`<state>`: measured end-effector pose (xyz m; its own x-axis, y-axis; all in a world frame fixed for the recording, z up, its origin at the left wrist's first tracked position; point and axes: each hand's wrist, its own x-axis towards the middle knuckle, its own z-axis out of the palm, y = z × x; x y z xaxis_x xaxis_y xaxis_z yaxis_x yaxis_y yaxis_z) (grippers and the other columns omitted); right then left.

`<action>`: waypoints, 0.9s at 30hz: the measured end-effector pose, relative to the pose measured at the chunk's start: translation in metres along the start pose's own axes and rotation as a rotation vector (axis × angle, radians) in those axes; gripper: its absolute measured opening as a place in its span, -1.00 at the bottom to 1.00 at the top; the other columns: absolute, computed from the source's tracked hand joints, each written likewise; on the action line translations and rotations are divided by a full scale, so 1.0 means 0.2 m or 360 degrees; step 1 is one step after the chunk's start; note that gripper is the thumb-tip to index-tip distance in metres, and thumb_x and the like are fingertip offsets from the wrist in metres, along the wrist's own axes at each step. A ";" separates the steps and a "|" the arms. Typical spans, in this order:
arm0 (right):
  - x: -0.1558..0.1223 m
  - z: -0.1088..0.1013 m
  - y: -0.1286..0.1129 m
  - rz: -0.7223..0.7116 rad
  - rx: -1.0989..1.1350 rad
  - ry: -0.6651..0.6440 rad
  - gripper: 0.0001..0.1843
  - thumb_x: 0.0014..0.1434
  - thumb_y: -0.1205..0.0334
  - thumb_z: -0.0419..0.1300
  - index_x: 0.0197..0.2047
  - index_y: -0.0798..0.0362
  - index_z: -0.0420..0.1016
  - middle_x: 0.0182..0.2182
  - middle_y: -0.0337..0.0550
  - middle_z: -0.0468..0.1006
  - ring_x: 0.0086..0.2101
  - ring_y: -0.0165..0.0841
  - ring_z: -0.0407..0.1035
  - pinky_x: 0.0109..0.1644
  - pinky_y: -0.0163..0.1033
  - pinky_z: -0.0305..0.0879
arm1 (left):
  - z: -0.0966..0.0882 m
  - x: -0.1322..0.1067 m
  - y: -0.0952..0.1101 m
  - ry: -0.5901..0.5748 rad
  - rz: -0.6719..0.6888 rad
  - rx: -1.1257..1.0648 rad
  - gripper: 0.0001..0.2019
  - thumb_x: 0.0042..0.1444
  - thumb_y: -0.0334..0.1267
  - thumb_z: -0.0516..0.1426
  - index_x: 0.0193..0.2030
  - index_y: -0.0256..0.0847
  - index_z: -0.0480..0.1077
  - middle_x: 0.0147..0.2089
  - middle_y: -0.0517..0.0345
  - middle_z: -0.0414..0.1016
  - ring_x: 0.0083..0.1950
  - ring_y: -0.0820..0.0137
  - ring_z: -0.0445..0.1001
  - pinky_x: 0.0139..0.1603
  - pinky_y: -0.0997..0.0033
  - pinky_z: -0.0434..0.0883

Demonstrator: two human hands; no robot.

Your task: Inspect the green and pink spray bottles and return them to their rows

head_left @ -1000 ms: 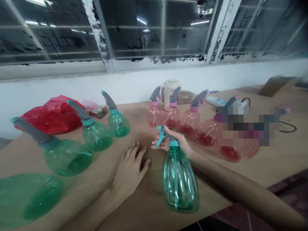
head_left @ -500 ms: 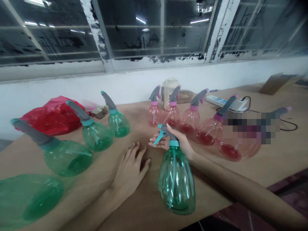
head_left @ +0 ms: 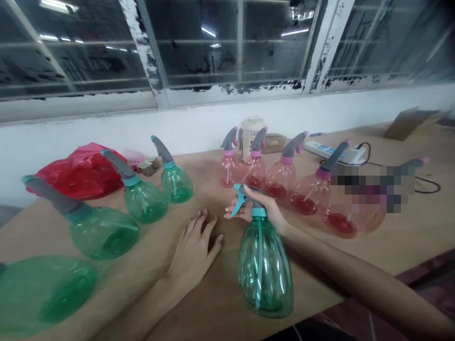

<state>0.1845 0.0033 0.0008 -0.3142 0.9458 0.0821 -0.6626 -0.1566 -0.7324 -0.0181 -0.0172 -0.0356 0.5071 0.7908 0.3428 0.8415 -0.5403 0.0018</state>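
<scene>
My right hand [head_left: 268, 206] is wrapped round the grey head of a green spray bottle [head_left: 266, 265], with fingers near its teal trigger. The bottle is slightly tilted, a straw inside and a little liquid at its bottom. On the table [head_left: 213, 303], my left hand [head_left: 194, 246] lies palm down with fingers spread, holding nothing. Left of it stand several other green spray bottles, the nearest to the fingers being a small-looking one [head_left: 177, 183] at the back. Beyond my right hand, several pink spray bottles [head_left: 280, 179] stand in a row.
A red plastic bag [head_left: 83, 173] lies at the back left. Behind the pink bottles are a lidded cup [head_left: 251, 132] and a small brown packet [head_left: 274, 142]. A power strip [head_left: 334, 151] with a black cable and a cardboard box [head_left: 408, 124] are at the right. Windows line the wall.
The held green spray bottle has shifted slightly right, and its tilt has altered a little. My left hand stays on the table in nearly the same place.
</scene>
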 end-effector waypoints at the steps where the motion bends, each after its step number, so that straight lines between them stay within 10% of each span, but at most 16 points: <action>1: -0.01 0.00 -0.01 -0.0032 -0.0031 0.0003 -0.77 0.12 0.07 0.20 -0.35 0.09 0.48 -0.48 -0.21 0.53 -0.44 -0.33 0.46 -0.21 -0.13 0.40 | 0.00 0.00 0.00 0.0006 0.0002 -0.0002 -0.61 0.26 -0.12 -0.01 0.14 -0.27 0.31 0.25 -0.15 0.26 0.26 0.06 0.21 0.16 -0.04 0.27; 27: 0.03 0.15 -0.14 -0.0594 -0.1200 -0.0119 -0.68 0.03 0.08 0.30 -0.12 -0.08 0.48 -0.18 -0.17 0.56 -0.09 -0.19 0.39 0.13 0.09 0.23 | -0.01 -0.01 0.00 -0.0028 -0.0051 -0.0076 -0.60 0.25 -0.16 -0.02 0.13 -0.32 0.31 0.24 -0.22 0.26 0.26 0.02 0.21 0.14 -0.07 0.28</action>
<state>0.1800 0.0048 0.0421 -0.2265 0.8723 0.4334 -0.1092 0.4194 -0.9012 -0.0191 -0.0199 -0.0340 0.4834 0.8127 0.3255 0.8477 -0.5273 0.0578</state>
